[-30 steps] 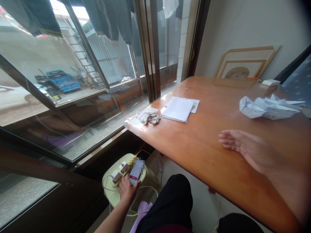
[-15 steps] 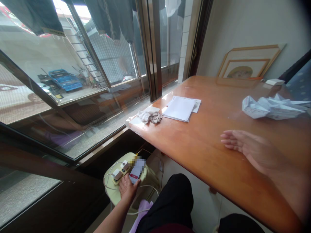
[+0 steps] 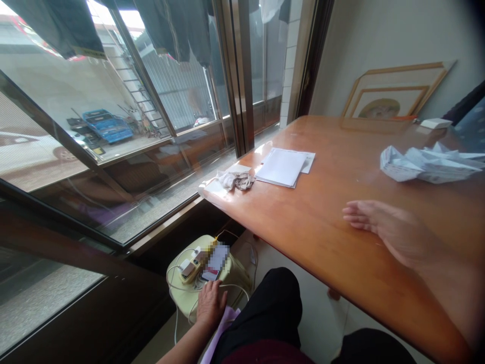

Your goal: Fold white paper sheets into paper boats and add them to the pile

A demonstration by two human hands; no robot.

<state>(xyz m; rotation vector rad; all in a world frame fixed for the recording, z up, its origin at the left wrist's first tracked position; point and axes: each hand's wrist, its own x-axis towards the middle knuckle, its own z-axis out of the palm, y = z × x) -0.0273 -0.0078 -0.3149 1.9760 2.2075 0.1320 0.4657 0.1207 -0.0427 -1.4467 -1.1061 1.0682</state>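
My left hand [image 3: 210, 302] is just below the phone [image 3: 216, 262], back of the hand up. Its fingers are loosely stretched, and it appears to hold nothing. The phone lies on a pale yellow-green plastic stool [image 3: 182, 298], its screen partly pixelated. A yellow power strip [image 3: 195, 268] with white chargers [image 3: 185, 268] plugged in sits left of the phone. White cables [image 3: 176, 283] loop round the stool, one passing close to my fingers. My right hand [image 3: 373, 220] is over the wooden table, open, fingers extended side by side, nothing in it.
On the table [image 3: 303, 227] are stacked white papers [image 3: 282, 167], a crumpled cloth [image 3: 238, 180], folded paper shapes [image 3: 428, 162] and a small white box [image 3: 435, 123]. Picture frames [image 3: 394, 91] lean on the wall. A glass window [image 3: 159, 116] runs along the left.
My left hand has drawn back from the phone's lower edge toward my lap. The phone stays on the stool. My right hand has barely moved; the view has shifted slightly.
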